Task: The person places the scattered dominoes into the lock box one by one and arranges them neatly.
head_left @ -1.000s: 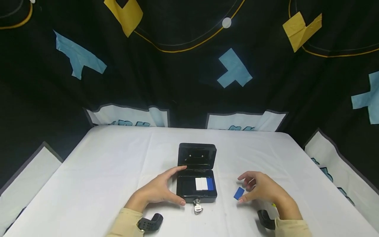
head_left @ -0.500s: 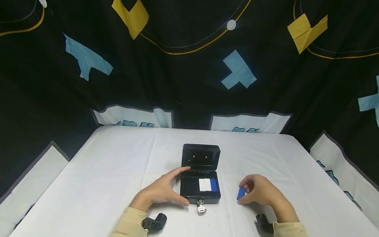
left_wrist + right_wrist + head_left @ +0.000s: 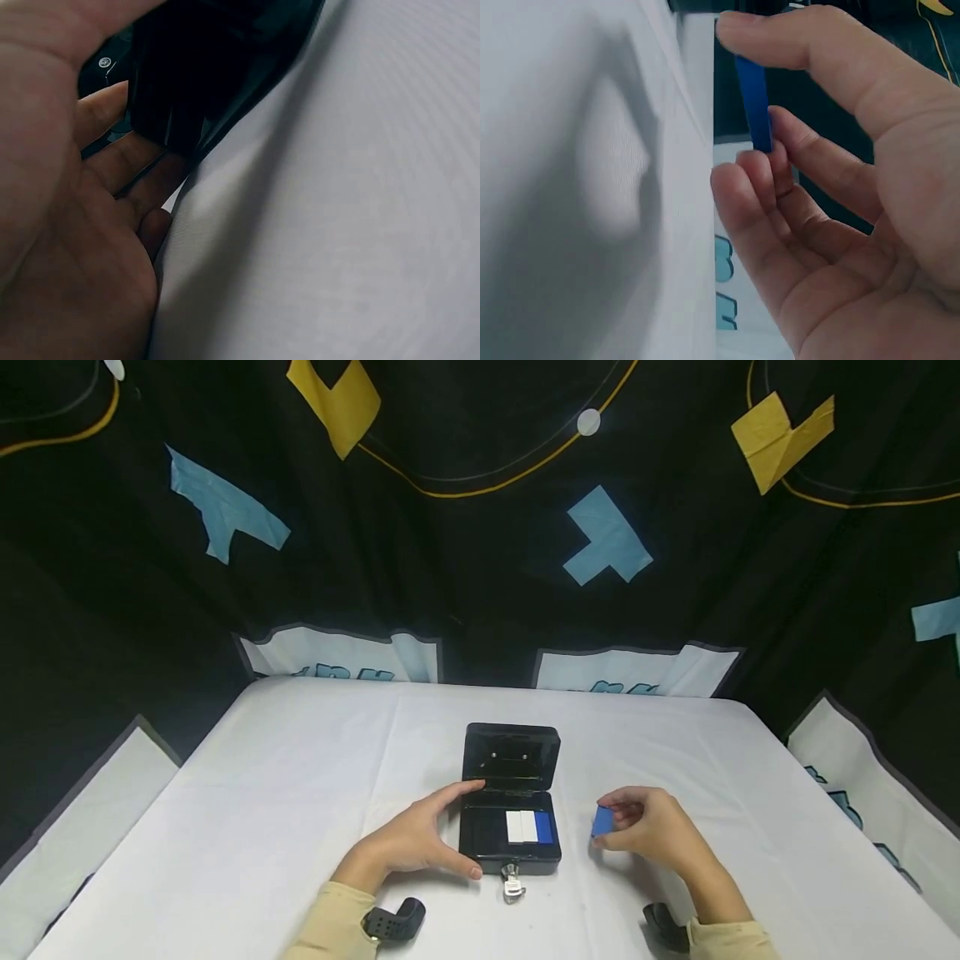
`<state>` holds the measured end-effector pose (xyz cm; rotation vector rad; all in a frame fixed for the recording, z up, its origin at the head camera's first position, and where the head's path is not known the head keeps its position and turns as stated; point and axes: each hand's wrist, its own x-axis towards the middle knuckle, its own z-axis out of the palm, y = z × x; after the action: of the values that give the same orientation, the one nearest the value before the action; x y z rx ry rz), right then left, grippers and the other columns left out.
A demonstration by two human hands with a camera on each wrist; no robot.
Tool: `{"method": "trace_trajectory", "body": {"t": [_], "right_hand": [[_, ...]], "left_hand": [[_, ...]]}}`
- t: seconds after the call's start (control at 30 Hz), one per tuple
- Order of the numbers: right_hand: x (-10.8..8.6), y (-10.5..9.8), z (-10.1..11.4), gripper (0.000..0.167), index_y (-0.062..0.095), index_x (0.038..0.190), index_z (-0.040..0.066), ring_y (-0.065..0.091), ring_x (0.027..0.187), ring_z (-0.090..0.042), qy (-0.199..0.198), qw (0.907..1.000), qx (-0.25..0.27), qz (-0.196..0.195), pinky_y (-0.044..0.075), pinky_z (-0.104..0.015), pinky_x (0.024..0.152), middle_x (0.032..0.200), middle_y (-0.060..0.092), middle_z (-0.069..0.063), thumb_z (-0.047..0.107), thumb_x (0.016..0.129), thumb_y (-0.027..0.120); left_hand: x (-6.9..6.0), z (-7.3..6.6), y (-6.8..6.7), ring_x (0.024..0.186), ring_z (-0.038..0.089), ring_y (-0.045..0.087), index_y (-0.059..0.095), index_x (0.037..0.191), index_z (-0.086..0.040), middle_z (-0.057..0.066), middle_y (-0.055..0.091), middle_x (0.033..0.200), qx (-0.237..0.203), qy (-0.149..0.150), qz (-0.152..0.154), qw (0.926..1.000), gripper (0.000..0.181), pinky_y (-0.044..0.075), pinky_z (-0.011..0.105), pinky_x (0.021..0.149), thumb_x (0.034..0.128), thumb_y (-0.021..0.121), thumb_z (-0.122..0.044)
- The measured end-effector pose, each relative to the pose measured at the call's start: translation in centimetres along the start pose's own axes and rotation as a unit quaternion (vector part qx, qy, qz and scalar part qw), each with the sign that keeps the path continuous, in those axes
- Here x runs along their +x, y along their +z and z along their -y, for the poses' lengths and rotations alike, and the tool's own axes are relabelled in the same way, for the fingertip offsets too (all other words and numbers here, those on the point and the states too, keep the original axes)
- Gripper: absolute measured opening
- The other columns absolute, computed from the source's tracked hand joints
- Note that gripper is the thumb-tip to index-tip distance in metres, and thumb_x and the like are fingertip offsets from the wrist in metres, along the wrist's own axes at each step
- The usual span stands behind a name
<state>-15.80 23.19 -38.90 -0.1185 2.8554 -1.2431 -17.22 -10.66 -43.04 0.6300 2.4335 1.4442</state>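
A white cloth (image 3: 300,752) spreads before a dark curtain (image 3: 450,568). The right hand (image 3: 660,828) pinches a blue block (image 3: 602,822) between thumb and fingertips, its long axis running thumb to fingers. The open black box (image 3: 482,828) lies just left of that grip; the left hand (image 3: 408,839) rests, fingers loosely spread, along its far side. Fingertips hide the block's ends; the left hand's exact contact is unclear.

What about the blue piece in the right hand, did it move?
Yes: in the head view, the blue piece, pinched by the right hand, moved up and left toward the black box.
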Motion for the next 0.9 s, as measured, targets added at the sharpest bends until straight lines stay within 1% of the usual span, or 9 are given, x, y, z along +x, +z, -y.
{"method": "trace_trajectory", "body": {"t": [0.07,0.13,0.3,0.4,0.5,0.6,0.73,0.83,0.9], "right_hand": [[0.1,0.3,0.3,0.046,0.075,0.101,0.003,0.063,0.079,-0.017,-0.009,0.9999,0.003,-0.002,0.056,-0.029,0.073,0.085,0.069,-0.002,0.007,0.061,0.095],[0.3,0.7,0.6,0.045,0.076,0.102,0.003,0.065,0.080,-0.017,-0.028,0.9996,0.008,0.002,0.057,-0.031,0.074,0.087,0.070,-0.001,0.007,0.062,0.095],[0.5,1.6,1.6,0.044,0.077,0.104,0.002,0.068,0.085,-0.020,-0.057,0.9979,0.025,0.016,0.058,-0.035,0.079,0.097,0.071,-0.004,0.007,0.063,0.094],[0.6,2.2,2.6,0.044,0.078,0.105,0.003,0.068,0.089,-0.021,-0.052,0.9982,0.023,0.019,0.059,-0.039,0.083,0.100,0.069,-0.003,0.003,0.063,0.092],[0.8,2.7,3.9,0.044,0.078,0.105,0.005,0.068,0.092,-0.023,-0.039,0.9991,0.000,0.017,0.059,-0.042,0.083,0.099,0.067,-0.002,0.000,0.063,0.092],[1.0,3.2,5.4,0.043,0.079,0.103,0.008,0.068,0.092,-0.021,-0.026,0.9992,-0.029,0.013,0.059,-0.041,0.081,0.097,0.066,-0.001,0.002,0.063,0.094],[1.3,4.4,7.0,0.043,0.079,0.103,0.008,0.069,0.093,-0.023,-0.060,0.9964,-0.048,0.034,0.060,-0.040,0.080,0.099,0.067,-0.002,0.008,0.063,0.095],[1.5,5.6,7.9,0.044,0.079,0.104,0.007,0.068,0.091,-0.022,-0.096,0.9917,-0.060,0.063,0.060,-0.039,0.079,0.101,0.066,-0.004,0.010,0.063,0.095],[1.6,6.5,8.3,0.044,0.079,0.103,0.007,0.067,0.089,-0.020,-0.108,0.9889,-0.064,0.079,0.060,-0.038,0.078,0.101,0.066,-0.004,0.010,0.062,0.095]], "left_hand": [[0.0,0.0,0.0,0.146,0.033,0.027,0.042,0.153,-0.032,0.004,0.037,0.159,0.004,0.000,-0.001,1.0000,0.111,0.020,0.062,0.116,0.0572,0.099,-0.034],[0.0,0.1,0.0,0.146,0.033,0.028,0.042,0.153,-0.032,0.005,0.037,0.158,0.009,-0.004,-0.004,0.9999,0.111,0.021,0.063,0.115,0.0572,0.099,-0.036],[0.0,0.2,0.1,0.146,0.032,0.028,0.042,0.152,-0.034,0.002,0.037,0.158,0.022,-0.009,-0.005,0.9997,0.109,0.023,0.064,0.114,0.0589,0.097,-0.042],[0.2,0.1,0.1,0.146,0.030,0.029,0.042,0.152,-0.035,0.000,0.038,0.158,0.031,-0.005,-0.006,0.9995,0.107,0.024,0.063,0.114,0.0596,0.096,-0.044],[0.1,0.2,0.0,0.146,0.029,0.029,0.042,0.152,-0.035,0.000,0.038,0.157,0.034,-0.002,-0.006,0.9994,0.107,0.024,0.062,0.114,0.0600,0.096,-0.044],[0.1,0.2,-0.1,0.146,0.031,0.029,0.043,0.152,-0.034,0.001,0.038,0.157,0.029,-0.004,-0.007,0.9995,0.106,0.024,0.063,0.114,0.0606,0.096,-0.043],[0.1,0.1,0.0,0.146,0.032,0.029,0.043,0.152,-0.034,0.002,0.039,0.157,0.026,-0.009,-0.007,0.9996,0.104,0.025,0.065,0.113,0.0622,0.096,-0.043],[0.1,-0.1,0.1,0.146,0.032,0.028,0.043,0.152,-0.035,0.001,0.038,0.158,0.024,-0.014,-0.003,0.9996,0.103,0.025,0.066,0.112,0.0631,0.095,-0.043],[0.2,-0.1,0.1,0.147,0.031,0.027,0.042,0.152,-0.035,0.002,0.037,0.158,0.017,-0.015,0.002,0.9998,0.103,0.024,0.065,0.113,0.0637,0.095,-0.042]]}}
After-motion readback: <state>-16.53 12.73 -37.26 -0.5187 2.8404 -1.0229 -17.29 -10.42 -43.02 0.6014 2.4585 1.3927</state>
